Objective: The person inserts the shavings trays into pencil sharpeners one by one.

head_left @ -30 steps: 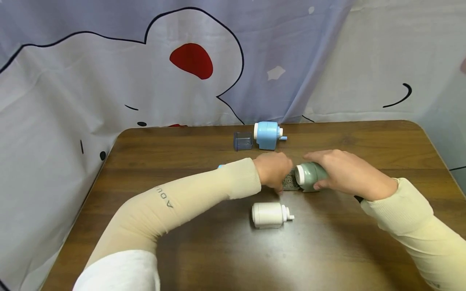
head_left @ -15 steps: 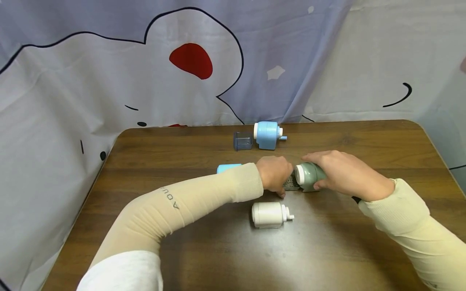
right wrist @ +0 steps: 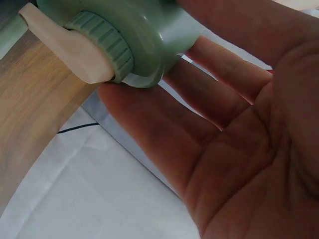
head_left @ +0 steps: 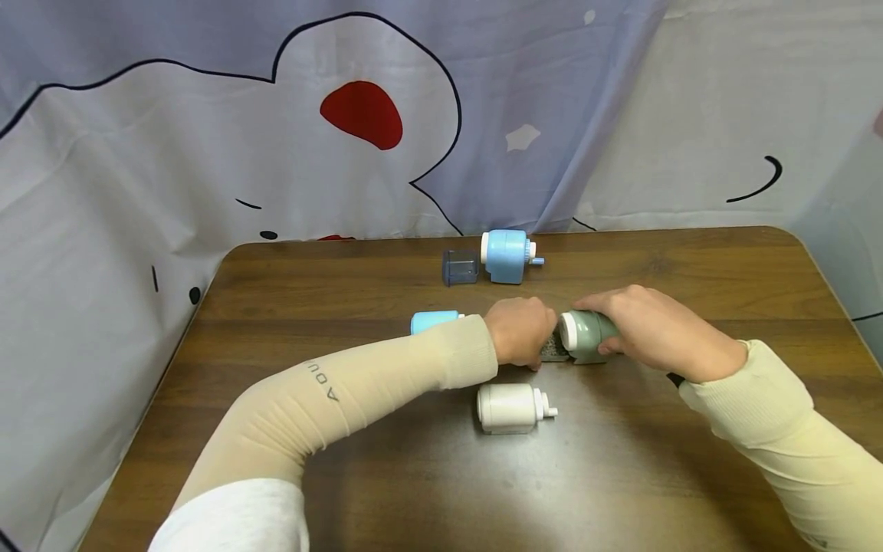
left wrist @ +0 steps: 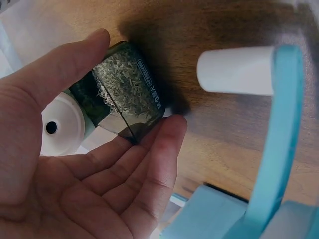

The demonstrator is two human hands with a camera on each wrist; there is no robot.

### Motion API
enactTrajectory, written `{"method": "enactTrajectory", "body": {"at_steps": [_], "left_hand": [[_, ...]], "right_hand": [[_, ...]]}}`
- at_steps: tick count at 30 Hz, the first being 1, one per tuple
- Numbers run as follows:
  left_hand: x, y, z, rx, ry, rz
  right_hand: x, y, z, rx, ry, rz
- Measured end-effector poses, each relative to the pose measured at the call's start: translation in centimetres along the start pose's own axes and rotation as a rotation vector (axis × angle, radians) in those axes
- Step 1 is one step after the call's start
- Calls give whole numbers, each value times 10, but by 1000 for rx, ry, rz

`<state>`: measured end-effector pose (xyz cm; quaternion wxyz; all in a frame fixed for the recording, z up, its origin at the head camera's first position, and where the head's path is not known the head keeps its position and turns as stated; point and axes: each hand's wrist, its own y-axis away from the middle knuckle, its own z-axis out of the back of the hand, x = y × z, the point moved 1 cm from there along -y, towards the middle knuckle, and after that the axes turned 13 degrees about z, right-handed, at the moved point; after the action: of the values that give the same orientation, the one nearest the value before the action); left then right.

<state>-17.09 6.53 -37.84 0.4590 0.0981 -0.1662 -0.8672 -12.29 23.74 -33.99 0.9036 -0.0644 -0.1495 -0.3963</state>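
My right hand (head_left: pixel 658 331) grips a green crank pencil sharpener (head_left: pixel 588 334) by its body, the thumb on the near side. Its pale crank handle (right wrist: pixel 70 47) sticks out in the right wrist view. Left of it, my left hand (head_left: pixel 522 331) pinches the clear shavings drawer (left wrist: pixel 124 84) between thumb and fingers. Grey-green pencil shavings fill the drawer. It projects from under the sharpener's white front with the pencil hole (left wrist: pixel 51 127). In the head view the left fingers hide part of the drawer.
A blue sharpener (head_left: pixel 507 257) stands at the back beside a clear, dark-tinted drawer (head_left: pixel 460 267). A white sharpener (head_left: pixel 509 408) is nearer the front. Another light blue one (head_left: pixel 434 320) is partly hidden behind the left sleeve. A patterned curtain (head_left: pixel 207 153) hangs behind the table.
My left forearm has dropped slightly, uncovering more of the light blue sharpener behind it. The left hand has edged right toward the green sharpener. My right hand stays nearly still.
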Motion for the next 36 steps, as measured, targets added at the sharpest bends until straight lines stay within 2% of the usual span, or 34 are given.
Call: {"method": "enactTrajectory", "body": {"at_steps": [10, 19, 36], "left_hand": [[2, 2, 5, -5, 35, -4], [-2, 2, 6, -20, 44, -4], [-10, -3, 4, -48, 43, -19]], "right_hand": [[-2, 1, 1, 5, -22, -22], [-4, 5, 0, -16, -37, -57], [-6, 8, -2, -38, -30, -53]]}}
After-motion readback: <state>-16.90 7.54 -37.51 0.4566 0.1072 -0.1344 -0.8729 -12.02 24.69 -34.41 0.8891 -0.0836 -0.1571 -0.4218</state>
